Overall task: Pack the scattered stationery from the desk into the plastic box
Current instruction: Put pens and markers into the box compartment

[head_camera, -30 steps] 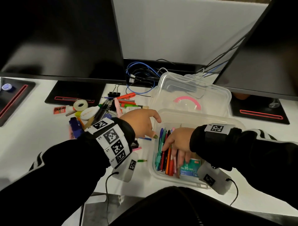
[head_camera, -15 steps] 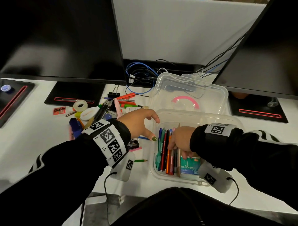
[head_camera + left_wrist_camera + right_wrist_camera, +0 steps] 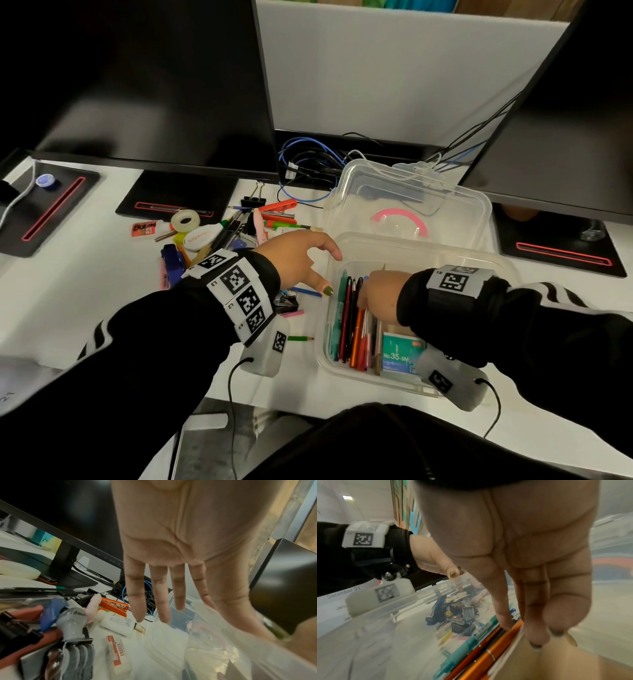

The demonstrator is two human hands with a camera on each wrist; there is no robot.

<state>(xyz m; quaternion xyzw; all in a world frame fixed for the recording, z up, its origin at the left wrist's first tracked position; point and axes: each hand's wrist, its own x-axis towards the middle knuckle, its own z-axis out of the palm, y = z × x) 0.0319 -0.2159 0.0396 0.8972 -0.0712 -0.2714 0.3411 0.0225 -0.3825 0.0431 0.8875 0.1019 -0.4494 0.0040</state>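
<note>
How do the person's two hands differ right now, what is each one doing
The left hand is outside the plastic box, fingers spread straight at its rim; the right hand reaches inside it. The left hand holds nothing; the right hand's fingers press on the pens. Both wrists wear tagged bands.

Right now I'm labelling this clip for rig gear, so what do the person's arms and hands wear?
Both arms wear black sleeves with white stripes. The left wrist carries a white band of black square-code markers; the right wrist carries a similar marked band. Under each wrist hangs a white camera pod bearing a marker and trailing a thin black cable. The left hand is bare, its thumbnail painted olive green.
</note>
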